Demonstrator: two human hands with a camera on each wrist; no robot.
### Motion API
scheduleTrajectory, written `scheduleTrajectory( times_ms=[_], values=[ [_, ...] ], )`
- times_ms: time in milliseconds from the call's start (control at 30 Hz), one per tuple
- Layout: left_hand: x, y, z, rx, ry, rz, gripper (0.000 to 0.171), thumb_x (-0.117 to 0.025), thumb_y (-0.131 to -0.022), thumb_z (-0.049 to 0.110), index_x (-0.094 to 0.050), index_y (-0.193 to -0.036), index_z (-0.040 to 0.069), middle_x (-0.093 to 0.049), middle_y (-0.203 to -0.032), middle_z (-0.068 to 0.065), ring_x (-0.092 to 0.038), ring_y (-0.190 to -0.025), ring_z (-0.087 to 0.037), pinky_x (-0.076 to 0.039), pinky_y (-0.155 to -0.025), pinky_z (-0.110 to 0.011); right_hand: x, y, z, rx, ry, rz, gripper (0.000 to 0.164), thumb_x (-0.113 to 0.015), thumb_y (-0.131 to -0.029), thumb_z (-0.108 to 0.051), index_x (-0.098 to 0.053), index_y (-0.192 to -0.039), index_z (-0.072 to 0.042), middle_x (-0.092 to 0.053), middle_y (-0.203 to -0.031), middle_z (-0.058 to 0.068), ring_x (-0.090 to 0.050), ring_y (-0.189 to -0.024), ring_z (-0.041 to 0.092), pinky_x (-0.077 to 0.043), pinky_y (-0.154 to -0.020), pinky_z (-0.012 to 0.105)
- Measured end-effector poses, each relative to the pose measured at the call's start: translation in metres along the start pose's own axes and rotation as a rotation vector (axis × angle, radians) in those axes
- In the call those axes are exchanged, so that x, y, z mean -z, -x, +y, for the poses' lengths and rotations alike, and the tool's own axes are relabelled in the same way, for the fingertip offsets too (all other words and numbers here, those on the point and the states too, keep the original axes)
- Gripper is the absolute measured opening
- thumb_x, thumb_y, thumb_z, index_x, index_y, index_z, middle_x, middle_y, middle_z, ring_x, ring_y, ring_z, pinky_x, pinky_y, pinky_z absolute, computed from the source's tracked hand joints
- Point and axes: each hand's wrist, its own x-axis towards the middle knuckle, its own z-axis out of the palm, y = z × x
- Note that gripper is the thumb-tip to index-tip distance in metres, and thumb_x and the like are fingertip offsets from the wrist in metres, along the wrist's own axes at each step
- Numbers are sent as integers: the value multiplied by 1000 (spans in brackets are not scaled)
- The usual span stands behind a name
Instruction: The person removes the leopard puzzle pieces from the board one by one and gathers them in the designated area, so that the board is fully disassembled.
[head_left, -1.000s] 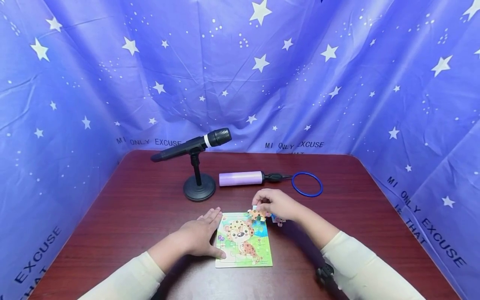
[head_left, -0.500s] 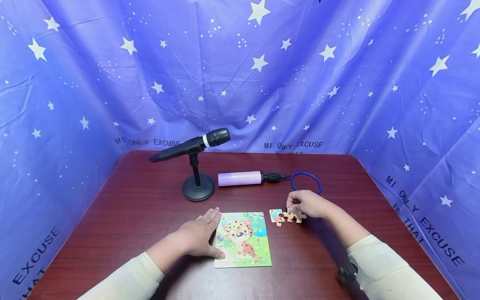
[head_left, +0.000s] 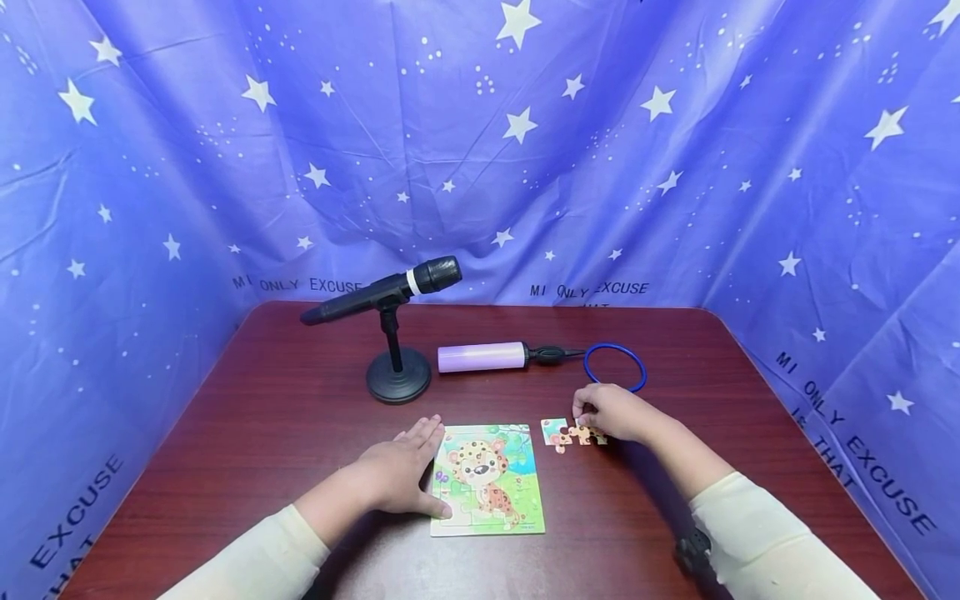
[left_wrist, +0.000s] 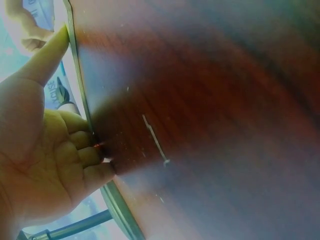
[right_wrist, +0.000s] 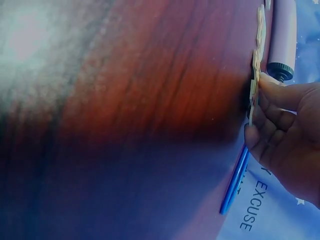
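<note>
Head view: tabletop, person seated out of frame, two bare hands at work, cream sleeves (head_left: pixel 255 554).

Left hand (head_left: pixel 393 475): spread wide, thumb set well off from the fingers. Thumb rests on the lower left corner of the leopard jigsaw puzzle (head_left: pixel 491 483); fingers extend along its upper left edge. Puzzle lies flat on the red-brown table (head_left: pixel 622 508), square to the near side, between the two hands.

Right hand (head_left: pixel 618 412): narrow, thumb and fingers pinching a spotted jigsaw piece (head_left: pixel 582 435) at table level, right of the puzzle. Right wrist view gives the pieces edge-on; the exact number under the fingers cannot be told. Another jigsaw piece (head_left: pixel 555 432), with pale blue on it, lies just left of the pinched one, apart from the puzzle.

Beyond: black microphone (head_left: pixel 390 292) tilted on a round-based stand (head_left: pixel 398 375); lilac hand pump (head_left: pixel 482 357) on its side, nozzle toward a blue ring (head_left: pixel 615 368). Ring sits just past the right hand. Starry blue curtain (head_left: pixel 480 150) around.
</note>
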Motion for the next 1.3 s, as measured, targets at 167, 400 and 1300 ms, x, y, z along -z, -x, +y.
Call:
scheduleTrajectory(
  times_ms=[167,400,1300],
  values=[
    [1,1,0,0,2,1,120,-66,-72,75,-23,-155,1,-18,-163,-16,-18,-151,-30,-29,-118,-45,-3,-1,1,31,85,36,15,-70,-89,-11,-60,-82,-19,-53,-82,-8,-48,-71,6,-43,-68,27],
    [2,1,2,3,11,-4,119,-68,-72,74,-24,-155,1,-19,-163,-16,-19,-151,-30,-30,-118,-45,-3,-3,-10,36,103,109,9,-70,-90,-18,-62,-87,-20,-56,-86,-9,-52,-80,9,-47,-73,32],
    [2,-1,4,-274,-79,6,83,-64,-86,56,-31,-155,25,-25,-163,3,-25,-149,-23,-36,-113,-46,-48,-13,-108,333,136,-92,18,-71,-90,-31,-66,-105,-24,-53,-99,-8,-51,-78,2,-48,-73,22]
  ],
)
